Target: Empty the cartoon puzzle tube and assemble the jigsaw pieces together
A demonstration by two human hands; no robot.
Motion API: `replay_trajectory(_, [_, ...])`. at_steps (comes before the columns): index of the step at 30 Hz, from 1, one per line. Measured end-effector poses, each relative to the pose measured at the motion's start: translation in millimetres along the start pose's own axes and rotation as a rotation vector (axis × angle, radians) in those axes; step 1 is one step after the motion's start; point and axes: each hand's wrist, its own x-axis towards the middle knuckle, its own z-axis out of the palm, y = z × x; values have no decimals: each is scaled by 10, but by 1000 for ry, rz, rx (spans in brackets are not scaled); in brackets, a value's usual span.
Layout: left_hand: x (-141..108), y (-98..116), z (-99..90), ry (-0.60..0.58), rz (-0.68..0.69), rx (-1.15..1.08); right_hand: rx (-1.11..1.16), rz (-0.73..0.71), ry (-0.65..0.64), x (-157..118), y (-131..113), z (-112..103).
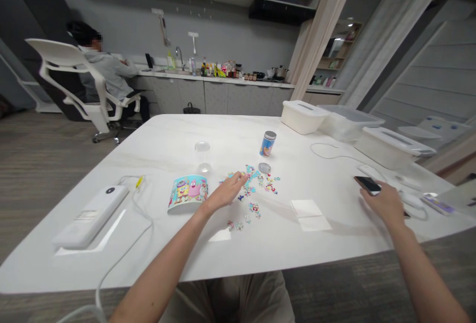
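My left hand reaches into a loose pile of small colourful jigsaw puzzle pieces, its fingers drawn together at the near left side of the pile. What those fingers hold, if anything, is too small to tell. A few joined puzzle pieces and some single ones lie nearer to me. Left of the hand stands a curved picture sheet with cartoon figures. My right hand is closed around the near edge of a dark smartphone at the table's right side. Behind the pile are a blue printed can and a round metal lid.
A clear jar stands behind the picture sheet. At left lies a white power bank with a cable. White paper lies right of centre. Lidded bins line the far right. A person sits at the back left.
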Motion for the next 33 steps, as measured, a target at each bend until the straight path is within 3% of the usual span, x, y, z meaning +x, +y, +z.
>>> replay_trajectory(2, [-11, 19, -36, -52, 58, 163, 138, -237, 51, -303, -378, 74])
replay_trajectory(3, [-17, 20, -54, -107, 91, 228, 225, -356, -1, -489, -598, 104])
replay_trajectory(7, [-30, -46, -102, -323, 199, 375, 475, -781, -526, -1197, -1510, 125])
replay_trajectory(9, [-26, -106, -101, -371, 214, 420, 526, -949, -693, -1377, -1899, 127])
replay_trajectory(13, [-7, -178, -78, -440, 182, 478, 566, -1144, -676, -1361, -2416, 319])
replay_trajectory(16, [-13, -136, -78, -477, 142, 519, 607, -1299, -613, -1264, -2558, 570])
replay_trajectory(18, [-33, -80, -86, -484, 124, 553, 631, -1326, -576, -1238, -2560, 691])
replay_trajectory(28, [-117, 19, 45, -503, 70, 724, 589, -1197, -606, -1209, -2403, 673])
replay_trajectory(33, [-135, 81, 39, -392, 124, 840, 532, -1002, -531, -1164, -2381, 734])
